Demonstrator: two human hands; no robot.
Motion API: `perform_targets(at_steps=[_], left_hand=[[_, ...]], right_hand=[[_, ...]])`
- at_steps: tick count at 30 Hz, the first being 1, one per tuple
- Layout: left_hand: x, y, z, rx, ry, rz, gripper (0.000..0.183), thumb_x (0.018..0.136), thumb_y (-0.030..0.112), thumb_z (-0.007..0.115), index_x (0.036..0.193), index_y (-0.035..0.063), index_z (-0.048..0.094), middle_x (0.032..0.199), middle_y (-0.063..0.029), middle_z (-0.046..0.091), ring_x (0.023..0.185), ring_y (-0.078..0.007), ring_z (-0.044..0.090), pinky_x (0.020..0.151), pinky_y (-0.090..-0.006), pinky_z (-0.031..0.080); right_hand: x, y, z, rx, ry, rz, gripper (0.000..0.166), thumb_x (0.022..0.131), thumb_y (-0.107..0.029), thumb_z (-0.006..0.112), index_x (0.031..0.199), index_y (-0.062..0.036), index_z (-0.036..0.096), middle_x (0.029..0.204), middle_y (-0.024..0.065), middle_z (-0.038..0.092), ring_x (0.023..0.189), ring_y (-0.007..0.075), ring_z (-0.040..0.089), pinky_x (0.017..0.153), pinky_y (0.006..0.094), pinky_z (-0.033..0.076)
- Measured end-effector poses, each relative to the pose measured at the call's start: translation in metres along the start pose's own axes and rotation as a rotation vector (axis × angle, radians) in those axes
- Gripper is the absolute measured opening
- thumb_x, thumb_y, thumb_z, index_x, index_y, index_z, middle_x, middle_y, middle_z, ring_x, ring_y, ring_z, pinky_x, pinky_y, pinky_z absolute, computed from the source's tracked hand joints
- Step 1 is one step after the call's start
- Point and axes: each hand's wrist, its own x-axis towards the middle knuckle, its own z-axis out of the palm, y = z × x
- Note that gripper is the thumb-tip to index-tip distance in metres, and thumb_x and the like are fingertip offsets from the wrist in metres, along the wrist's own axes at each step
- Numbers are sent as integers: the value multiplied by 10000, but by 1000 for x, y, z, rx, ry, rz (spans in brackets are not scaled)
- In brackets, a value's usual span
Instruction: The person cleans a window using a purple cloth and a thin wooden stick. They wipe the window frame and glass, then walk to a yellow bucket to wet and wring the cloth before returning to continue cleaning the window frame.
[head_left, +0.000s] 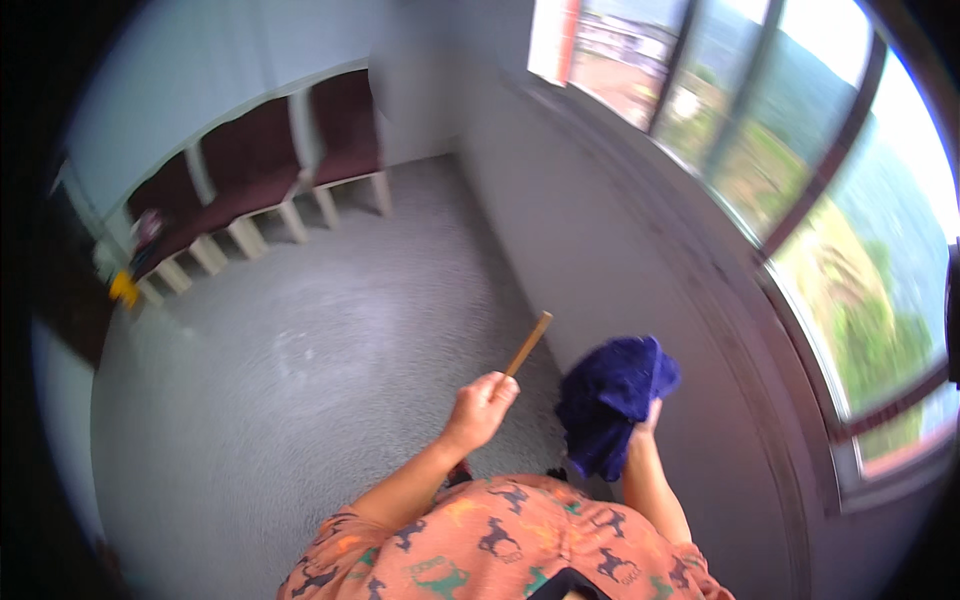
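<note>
My left hand (481, 411) is closed around a thin wooden stick (529, 343), which points up and away towards the wall. On the right, a dark blue cloth (616, 401) hangs bunched over my right hand (649, 421). The cloth covers most of that hand's fingers, and its lower folds droop beside the forearm. Both hands are held apart in front of my body, above the floor and close to the grey wall.
A grey wall (600, 247) with a windowsill (675, 225) runs along my right, under barred windows (787, 150). Dark red cushioned chairs (251, 142) line the far wall, with a yellow object (124, 289) at their left end. Grey flooring (285, 390) spreads to the left.
</note>
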Motion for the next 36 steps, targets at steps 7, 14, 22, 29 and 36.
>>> perform_targets(at_steps=[7,14,22,29,36], left_hand=[[7,-62,-138,-87,237,-179,221,925,252,489,933,38,546,680,-41,527,551,-111,485,504,-265,395],[-12,-88,-238,-605,594,-452,218,961,229,402,996,55,528,767,-20,536,533,-52,439,463,-171,346],[43,-147,-278,-589,738,-489,151,921,152,471,1002,43,536,784,-19,552,661,-82,511,594,-212,420],[200,-173,-327,-453,813,-402,132,873,118,554,981,43,561,847,-12,579,790,-89,533,721,-222,415],[298,-181,-385,-410,1001,-341,141,850,145,606,956,53,588,829,23,574,780,-72,521,707,-207,405]], right_hand=[[50,85,42,437,-46,561,348,911,-404,415,1015,-117,582,1014,68,608,950,243,566,890,428,446],[122,205,-32,-354,312,683,464,876,-412,491,1135,-33,557,1083,118,596,973,276,580,883,398,452],[228,239,67,-887,284,621,553,863,-363,540,1225,50,469,1157,139,556,1012,255,558,880,371,431],[375,294,107,-1220,-32,466,497,822,-359,597,1119,38,560,1016,126,613,922,234,575,816,363,452],[515,338,198,-1211,-254,519,469,797,-362,626,1055,28,609,905,87,638,865,177,574,764,326,452]])
